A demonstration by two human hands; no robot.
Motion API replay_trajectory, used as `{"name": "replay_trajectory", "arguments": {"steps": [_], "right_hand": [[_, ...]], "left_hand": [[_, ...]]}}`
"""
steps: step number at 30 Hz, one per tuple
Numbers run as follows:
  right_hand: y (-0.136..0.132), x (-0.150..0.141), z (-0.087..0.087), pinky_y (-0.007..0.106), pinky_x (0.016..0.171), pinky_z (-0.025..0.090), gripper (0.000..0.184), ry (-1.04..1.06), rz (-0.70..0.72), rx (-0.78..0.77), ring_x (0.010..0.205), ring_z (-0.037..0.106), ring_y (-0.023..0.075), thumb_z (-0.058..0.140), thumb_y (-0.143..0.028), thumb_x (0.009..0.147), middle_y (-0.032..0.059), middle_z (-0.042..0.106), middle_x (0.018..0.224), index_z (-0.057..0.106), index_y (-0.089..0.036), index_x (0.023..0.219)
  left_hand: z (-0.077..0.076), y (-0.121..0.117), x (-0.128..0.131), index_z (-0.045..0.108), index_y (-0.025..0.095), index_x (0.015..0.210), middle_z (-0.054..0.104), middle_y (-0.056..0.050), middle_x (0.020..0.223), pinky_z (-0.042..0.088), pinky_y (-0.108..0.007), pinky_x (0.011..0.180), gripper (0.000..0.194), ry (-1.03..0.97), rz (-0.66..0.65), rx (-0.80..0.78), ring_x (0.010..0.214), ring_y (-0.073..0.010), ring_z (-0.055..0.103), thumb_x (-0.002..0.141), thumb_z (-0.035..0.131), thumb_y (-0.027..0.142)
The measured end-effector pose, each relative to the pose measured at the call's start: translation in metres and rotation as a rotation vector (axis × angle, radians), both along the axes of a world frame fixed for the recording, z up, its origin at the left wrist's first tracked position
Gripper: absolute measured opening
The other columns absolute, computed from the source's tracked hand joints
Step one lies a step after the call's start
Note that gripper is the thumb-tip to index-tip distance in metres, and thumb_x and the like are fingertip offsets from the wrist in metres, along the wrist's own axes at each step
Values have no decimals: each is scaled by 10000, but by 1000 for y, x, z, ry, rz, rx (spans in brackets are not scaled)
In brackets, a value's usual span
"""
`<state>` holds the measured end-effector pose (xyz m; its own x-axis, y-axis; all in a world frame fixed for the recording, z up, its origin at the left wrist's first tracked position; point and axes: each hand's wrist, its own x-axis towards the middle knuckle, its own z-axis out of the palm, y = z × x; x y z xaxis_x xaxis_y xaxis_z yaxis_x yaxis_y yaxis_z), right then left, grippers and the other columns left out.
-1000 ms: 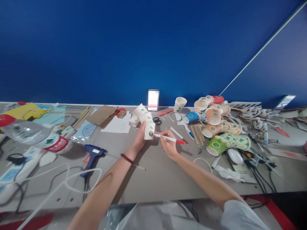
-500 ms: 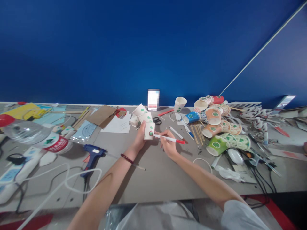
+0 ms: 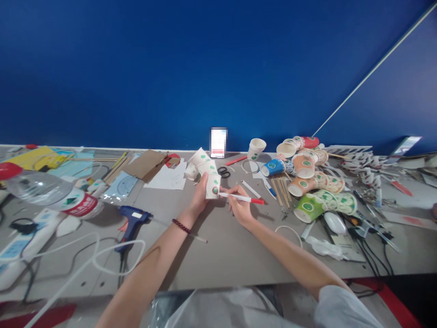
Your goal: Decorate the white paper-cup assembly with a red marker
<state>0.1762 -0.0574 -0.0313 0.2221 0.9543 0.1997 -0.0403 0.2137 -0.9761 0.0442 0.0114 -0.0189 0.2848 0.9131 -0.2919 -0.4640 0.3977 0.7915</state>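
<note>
My left hand (image 3: 200,195), a beaded bracelet at its wrist, is closed on a white paper cup (image 3: 213,186) with green and dark round marks. More white paper cups (image 3: 201,158) of the same print join it in a chain that runs up and away to the left. In my right hand (image 3: 240,206) is a white marker with a red end (image 3: 244,198), pinched between the fingers. Its tip points left and meets or nearly meets the side of the nearest cup. Black-handled scissors (image 3: 224,172) lie just behind the cups.
Left stand a plastic bottle (image 3: 82,202), a blue glue gun (image 3: 133,223) and a power strip (image 3: 27,248) with loose cables. Coloured paper cups (image 3: 309,207) pile up at right beside wooden sticks (image 3: 282,191). A phone (image 3: 218,142) leans on the blue wall; a single cup (image 3: 256,149) stands near it.
Almost nothing differs. Both hands, the held cup and the marker stay in practically the same place.
</note>
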Motion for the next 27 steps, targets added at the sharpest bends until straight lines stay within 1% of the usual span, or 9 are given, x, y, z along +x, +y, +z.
{"name": "replay_trajectory", "arguments": {"steps": [3, 6, 10, 13, 19, 27], "right_hand": [[0, 0, -1, 226, 319, 365, 406, -4, 16, 10, 356, 405, 77, 694, -623, 790, -4, 691, 670, 534, -251, 749], [1, 0, -3, 220, 323, 353, 423, 6, 7, 7, 348, 404, 70, 695, -635, 793, -12, 690, 668, 530, -247, 764], [1, 1, -5, 214, 331, 344, 460, 19, -22, 10, 343, 412, 76, 703, -676, 793, -58, 593, 567, 548, -243, 797], [1, 1, -6, 213, 335, 344, 471, 7, -35, 7, 352, 412, 80, 706, -690, 801, -82, 529, 538, 576, -239, 841], [1, 1, -8, 216, 334, 325, 454, -13, -42, 1, 356, 407, 81, 690, -677, 826, -83, 522, 550, 583, -237, 865], [0, 2, -5, 224, 365, 324, 422, -68, -13, 26, 370, 404, 92, 683, -653, 849, -86, 500, 514, 597, -241, 868]], "left_hand": [[0, 1, 1, 687, 139, 1003, 674, -49, 623, 506, -281, 513, 578, -10, 14, -11, 546, -197, 676, 868, 634, 698], [-1, 2, 2, 678, 147, 1010, 680, -45, 640, 512, -279, 514, 569, -16, 22, -14, 538, -187, 670, 860, 648, 695], [-3, 2, 1, 668, 150, 995, 694, -52, 691, 509, -265, 531, 537, -5, 35, 4, 555, -165, 661, 876, 648, 673], [-4, 2, 0, 674, 157, 1022, 706, -53, 736, 512, -259, 562, 508, 5, 55, 5, 600, -161, 668, 883, 662, 645], [-7, 3, 0, 683, 159, 1064, 710, -48, 763, 505, -264, 584, 515, 6, 77, -12, 620, -160, 664, 860, 698, 632], [-5, 2, 1, 688, 153, 978, 697, -53, 732, 511, -269, 585, 508, -7, 51, -1, 626, -170, 665, 882, 658, 651]]}}
